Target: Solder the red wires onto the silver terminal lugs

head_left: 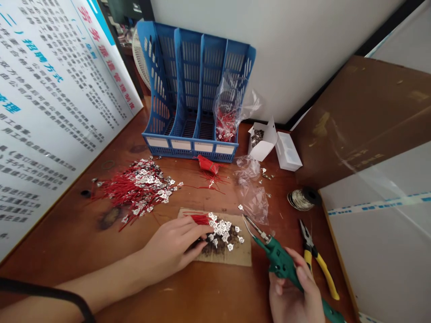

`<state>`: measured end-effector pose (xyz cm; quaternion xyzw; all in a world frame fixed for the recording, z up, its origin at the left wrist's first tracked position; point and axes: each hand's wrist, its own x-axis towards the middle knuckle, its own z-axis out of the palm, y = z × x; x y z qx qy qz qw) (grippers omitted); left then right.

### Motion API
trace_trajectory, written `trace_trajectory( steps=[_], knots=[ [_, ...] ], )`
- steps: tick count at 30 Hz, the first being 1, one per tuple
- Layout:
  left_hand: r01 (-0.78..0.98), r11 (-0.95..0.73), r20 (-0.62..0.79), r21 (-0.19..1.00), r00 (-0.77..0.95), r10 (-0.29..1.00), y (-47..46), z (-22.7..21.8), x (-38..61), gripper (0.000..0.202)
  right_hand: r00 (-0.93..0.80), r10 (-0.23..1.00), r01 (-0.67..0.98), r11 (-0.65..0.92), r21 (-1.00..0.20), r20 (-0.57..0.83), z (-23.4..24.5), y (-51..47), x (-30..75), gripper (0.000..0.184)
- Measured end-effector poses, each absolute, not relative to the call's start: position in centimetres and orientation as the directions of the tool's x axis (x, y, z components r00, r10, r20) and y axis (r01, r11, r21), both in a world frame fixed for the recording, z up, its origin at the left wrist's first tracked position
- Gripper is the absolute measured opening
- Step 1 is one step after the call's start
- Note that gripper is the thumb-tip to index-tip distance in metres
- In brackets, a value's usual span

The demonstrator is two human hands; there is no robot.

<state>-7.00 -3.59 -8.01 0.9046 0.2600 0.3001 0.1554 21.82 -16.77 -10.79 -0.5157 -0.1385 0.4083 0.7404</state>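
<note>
My left hand (171, 246) lies on a cardboard pad (232, 255) with scorch marks, its fingers gripping a bundle of red wires (200, 219). White metal terminals (222, 231) fan out from the wire ends on the pad. My right hand (296, 291) holds what looks like a green-handled soldering iron (283, 264). The iron's metal tip (252, 227) points left, close to the terminals and apart from them. A larger heap of red wires with terminals (141, 188) lies on the wooden bench, left of the pad.
A blue slotted file holder (191, 98) stands at the back, with a plastic bag of red wires (227, 119) in it. Nearby are a small white box (261, 141), a solder spool (303, 198), and yellow-handled pliers (318, 262). A printed board (60, 98) leans at the left.
</note>
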Motion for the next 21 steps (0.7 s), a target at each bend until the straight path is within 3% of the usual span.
trace_trajectory(
  steps=[11,21],
  knots=[
    [0.366,-0.789,0.425,0.493,0.690,0.585,-3.7,-7.9,-7.6,0.028,0.659,0.720,-0.428,0.123,-0.895,-0.217,-9.9,-16.3,21.4,0.036],
    [0.429,-0.792,0.434,0.434,0.671,0.601,-3.8,-7.8,-8.2,0.023,0.735,0.642,-0.396,0.148,-0.906,-0.216,-9.1,-15.9,20.6,0.037]
  ],
)
